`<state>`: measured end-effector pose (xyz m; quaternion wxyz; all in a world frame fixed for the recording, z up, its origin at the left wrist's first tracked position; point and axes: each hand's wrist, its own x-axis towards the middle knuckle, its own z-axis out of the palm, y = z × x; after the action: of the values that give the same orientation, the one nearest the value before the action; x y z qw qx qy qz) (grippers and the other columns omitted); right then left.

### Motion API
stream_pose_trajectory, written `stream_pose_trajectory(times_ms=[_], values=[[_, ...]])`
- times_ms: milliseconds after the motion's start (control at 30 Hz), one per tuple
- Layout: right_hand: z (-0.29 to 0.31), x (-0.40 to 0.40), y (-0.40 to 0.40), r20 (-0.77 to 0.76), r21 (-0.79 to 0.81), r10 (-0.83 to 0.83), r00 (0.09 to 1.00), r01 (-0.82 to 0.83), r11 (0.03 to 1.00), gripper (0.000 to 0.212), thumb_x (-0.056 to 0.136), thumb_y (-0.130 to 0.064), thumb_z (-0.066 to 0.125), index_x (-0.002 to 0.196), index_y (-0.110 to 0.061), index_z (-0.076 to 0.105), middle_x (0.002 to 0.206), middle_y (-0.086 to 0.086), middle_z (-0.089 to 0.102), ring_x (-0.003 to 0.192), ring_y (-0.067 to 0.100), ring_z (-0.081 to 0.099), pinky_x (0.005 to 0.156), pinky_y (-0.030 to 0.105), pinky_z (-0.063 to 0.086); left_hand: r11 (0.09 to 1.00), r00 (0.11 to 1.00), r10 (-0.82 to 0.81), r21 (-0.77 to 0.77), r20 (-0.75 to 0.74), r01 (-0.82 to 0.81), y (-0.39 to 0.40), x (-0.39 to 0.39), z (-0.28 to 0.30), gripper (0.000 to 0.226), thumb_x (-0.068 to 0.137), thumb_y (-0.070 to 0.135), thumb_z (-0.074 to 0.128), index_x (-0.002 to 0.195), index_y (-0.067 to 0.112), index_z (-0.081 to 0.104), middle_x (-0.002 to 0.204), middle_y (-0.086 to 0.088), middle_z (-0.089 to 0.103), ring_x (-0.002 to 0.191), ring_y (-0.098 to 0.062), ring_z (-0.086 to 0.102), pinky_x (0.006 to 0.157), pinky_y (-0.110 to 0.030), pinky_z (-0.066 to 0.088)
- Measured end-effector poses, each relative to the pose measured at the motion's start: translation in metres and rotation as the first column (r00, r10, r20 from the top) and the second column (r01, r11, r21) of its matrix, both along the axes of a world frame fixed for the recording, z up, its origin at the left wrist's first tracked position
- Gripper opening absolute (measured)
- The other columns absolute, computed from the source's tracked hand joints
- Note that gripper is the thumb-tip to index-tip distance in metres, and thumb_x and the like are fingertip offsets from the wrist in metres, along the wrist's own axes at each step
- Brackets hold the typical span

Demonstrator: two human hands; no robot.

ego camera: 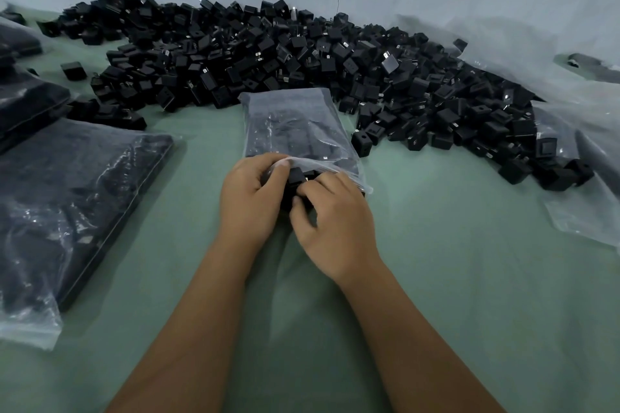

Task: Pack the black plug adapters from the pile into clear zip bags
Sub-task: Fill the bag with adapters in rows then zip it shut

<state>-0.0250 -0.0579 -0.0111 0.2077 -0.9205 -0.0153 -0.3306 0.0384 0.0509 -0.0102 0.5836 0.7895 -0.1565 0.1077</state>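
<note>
Bag (295, 131) part-filled with adapters; both hands, left (250, 198) and right (330, 221), grip adapters (297, 176) at its mouth, pile (285, 57) behind.

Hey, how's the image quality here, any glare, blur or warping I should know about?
Head view: soft, dim, even light with a greenish cast and faint shadows; wide-angle warping bends the table edges; white glare streaks on the packed bag at left; the adapter pile blurs into one black mass; the left hand and right hand at the open bag look sharp.

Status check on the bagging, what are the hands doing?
Left hand holds zip bag mouth. Right hand pushes adapter in. Pile remains behind.
</note>
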Motion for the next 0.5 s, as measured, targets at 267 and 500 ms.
stream_pose_trajectory(times_ms=[267,500], values=[[0.002,0.008,0.003,-0.030,0.014,0.093,0.995,-0.093,0.996,0.021,0.086,-0.010,0.057,0.102,-0.005,0.070,0.101,0.007,0.068,0.099,0.020,0.059,0.094,0.029,0.045,0.999,0.946,0.010,0.032,0.325,-0.021,-0.001,-0.007,0.005,0.023,0.092,0.019,0.057,0.103,0.013,0.075,0.108,0.007,0.070,0.106,-0.010,0.062,0.096,-0.028,0.047],[0.009,0.037,-0.001,-0.298,-0.186,0.054,0.953,-0.113,0.976,0.018,0.090,-0.020,0.052,0.106,-0.019,0.060,0.102,0.002,0.064,0.095,0.021,0.058,0.087,0.035,0.046,0.997,0.904,0.036,0.043,0.426,-0.059,-0.004,-0.008,0.006,0.023,0.088,0.015,0.057,0.097,0.009,0.077,0.101,0.003,0.073,0.099,-0.013,0.065,0.091,-0.021,0.047]])
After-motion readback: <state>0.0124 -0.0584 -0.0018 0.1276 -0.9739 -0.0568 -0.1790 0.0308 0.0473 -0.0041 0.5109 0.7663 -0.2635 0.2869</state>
